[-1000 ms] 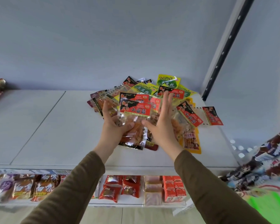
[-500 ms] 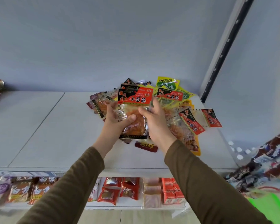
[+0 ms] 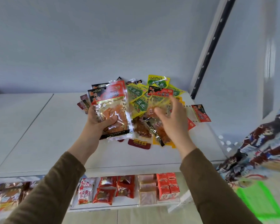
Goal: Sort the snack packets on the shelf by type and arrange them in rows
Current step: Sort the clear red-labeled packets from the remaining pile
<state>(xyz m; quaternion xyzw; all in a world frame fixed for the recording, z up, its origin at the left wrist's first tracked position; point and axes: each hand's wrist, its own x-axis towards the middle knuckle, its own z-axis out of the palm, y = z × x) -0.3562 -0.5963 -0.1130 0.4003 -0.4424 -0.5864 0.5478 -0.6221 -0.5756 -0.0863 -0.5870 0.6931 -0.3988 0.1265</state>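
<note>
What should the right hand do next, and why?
Probably close the right hand on the red-headed packet under its fingers and lift it onto the stack gripped in the left hand. Both show the same red header, and the right hand's fingers are spread over it, gripping nothing yet.

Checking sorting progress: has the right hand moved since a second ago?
Yes. The right hand has left the red-topped clear packets held in the left hand and shifted right, over the mixed packet pile.

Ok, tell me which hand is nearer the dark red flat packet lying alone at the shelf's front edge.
Right. The right hand hovers above and just right of the dark red flat packet; the left hand is farther left.
</note>
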